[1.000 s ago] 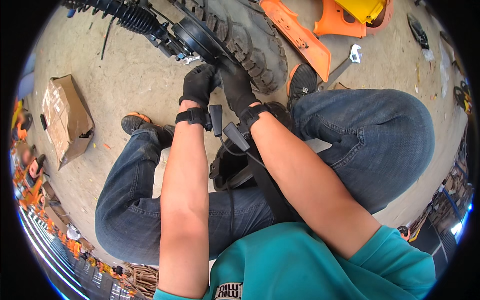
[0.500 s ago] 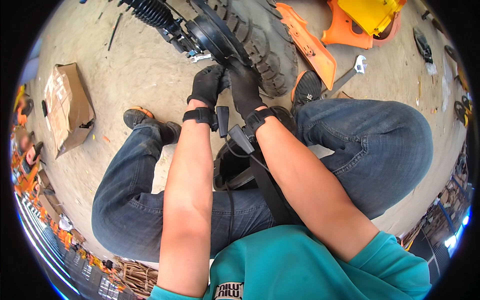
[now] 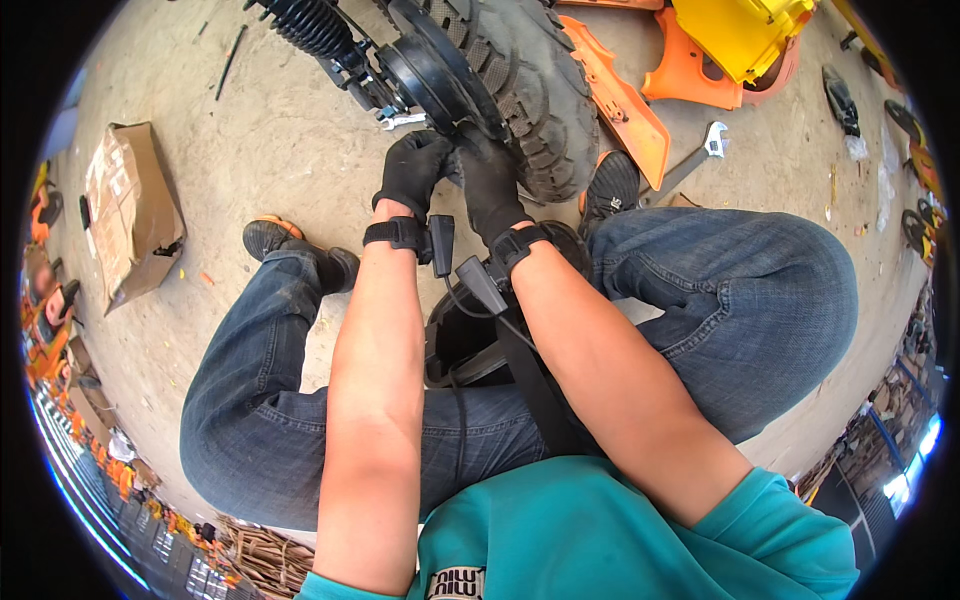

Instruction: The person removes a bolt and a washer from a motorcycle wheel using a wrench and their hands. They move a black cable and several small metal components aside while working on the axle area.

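Note:
Both my hands wear black gloves and work close together at the lower edge of a wheel hub. My left hand is closed, its fingers curled inward just below the hub; whatever they pinch is hidden. Beside it, my right hand reaches up against the hub's rim, next to a knobbly black tire. Its fingertips are out of sight behind the glove and the hub. A black shock absorber with a coil spring rises at the upper left of the hub. Near the hub's lower left lies a small wrench.
An adjustable wrench rests on the concrete floor beside my right shoe. Orange panels and a yellow plastic part lie beyond it. A cardboard box stands at the left. A thin black rod is at the far left.
The whole view has shifted slightly. My hands stay at the hub in nearly the same pose, and the tire shows a little lower in the picture.

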Action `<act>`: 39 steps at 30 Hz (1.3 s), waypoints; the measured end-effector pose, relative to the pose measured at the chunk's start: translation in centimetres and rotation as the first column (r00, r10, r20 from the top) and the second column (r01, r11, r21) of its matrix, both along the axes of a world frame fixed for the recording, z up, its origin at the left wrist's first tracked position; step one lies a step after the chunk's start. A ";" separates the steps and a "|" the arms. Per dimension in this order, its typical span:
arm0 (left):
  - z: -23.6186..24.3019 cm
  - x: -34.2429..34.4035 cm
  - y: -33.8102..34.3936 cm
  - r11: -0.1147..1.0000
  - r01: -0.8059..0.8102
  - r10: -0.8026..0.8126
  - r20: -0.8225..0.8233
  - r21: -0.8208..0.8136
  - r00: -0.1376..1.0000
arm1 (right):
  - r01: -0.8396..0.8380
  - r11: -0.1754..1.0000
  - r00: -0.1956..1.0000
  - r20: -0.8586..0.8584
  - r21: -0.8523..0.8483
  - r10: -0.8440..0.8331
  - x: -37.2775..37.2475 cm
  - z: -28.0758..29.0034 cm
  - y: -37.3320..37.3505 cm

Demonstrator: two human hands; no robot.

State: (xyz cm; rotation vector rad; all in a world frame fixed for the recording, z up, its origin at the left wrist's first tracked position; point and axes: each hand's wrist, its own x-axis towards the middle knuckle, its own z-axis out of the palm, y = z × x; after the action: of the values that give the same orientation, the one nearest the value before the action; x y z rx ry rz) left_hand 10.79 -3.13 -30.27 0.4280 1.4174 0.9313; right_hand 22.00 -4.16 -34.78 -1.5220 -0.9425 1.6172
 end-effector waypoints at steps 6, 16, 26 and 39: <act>0.2 0.1 0.3 0.999 0.032 -0.033 -0.144 -0.010 0.989 | 0.065 0.998 0.997 -0.046 -0.022 -0.066 -0.3 1.0 -0.1; 0.2 0.3 -0.5 0.998 -0.033 0.036 -0.057 0.060 0.998 | -0.011 0.955 0.986 0.160 0.297 -0.039 -0.2 1.0 0.0; 0.0 0.4 -0.3 0.993 -0.090 0.094 0.046 -0.077 0.995 | -0.005 0.999 0.999 0.032 0.043 0.004 0.0 1.4 -0.2; -0.6 0.5 -0.1 0.999 -0.035 0.033 -0.078 -0.014 0.996 | 0.019 0.996 0.999 -0.029 0.087 -0.016 -0.1 0.3 -0.1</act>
State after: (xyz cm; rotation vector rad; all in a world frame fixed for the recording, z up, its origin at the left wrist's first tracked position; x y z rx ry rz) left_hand 11.33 -3.24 -30.91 0.4336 1.5060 0.9389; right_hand 21.93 -4.28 -34.48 -1.4405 -0.9689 1.5612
